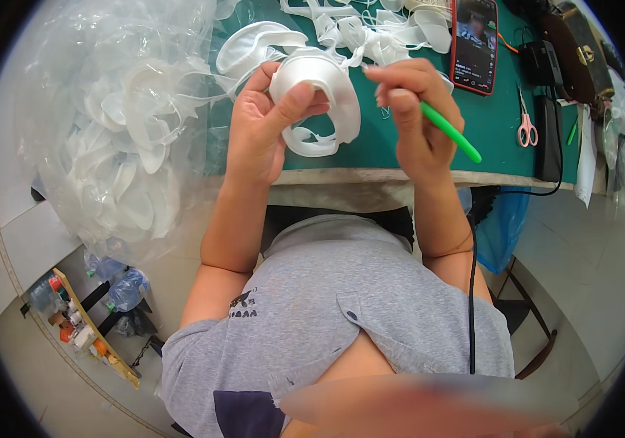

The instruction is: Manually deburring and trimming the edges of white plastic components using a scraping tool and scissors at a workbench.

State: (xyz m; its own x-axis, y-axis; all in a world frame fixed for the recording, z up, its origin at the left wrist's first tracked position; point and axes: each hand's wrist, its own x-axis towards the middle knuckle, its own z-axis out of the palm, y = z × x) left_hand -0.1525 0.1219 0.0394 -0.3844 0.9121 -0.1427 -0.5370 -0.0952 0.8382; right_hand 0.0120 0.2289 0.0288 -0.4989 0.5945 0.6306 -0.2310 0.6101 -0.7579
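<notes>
Plastic piece [317, 98], white and ring-shaped with loose flaps, is held above the near edge of the green table [502, 120]. The left hand [265, 120] grips it, thumb pressed across its front and fingers wrapped behind. The right hand [418, 109] is closed around a green-handled tool [449, 131], pinched between thumb and fingers, with the tip at the upper right rim of the piece; the tip itself is too thin to make out. The handle sticks out to the right past the hand.

Behind the piece, more white pieces [371, 29] and trimmed strips lie heaped toward the far edge of the table. A phone [474, 45] in a red case lies face up just right of the heap, its screen lit. Further right are pink-handled scissors [526, 124], a black charger block [540, 62] with a cable [473, 292] running over the near edge, and a dark brown case [575, 51] at the far right corner.

Off the left edge of the table a large clear bag [115, 117] bulges with more white pieces. Below it on the floor lie plastic bottles [124, 288] and a wooden rack [90, 328] of small items.
</notes>
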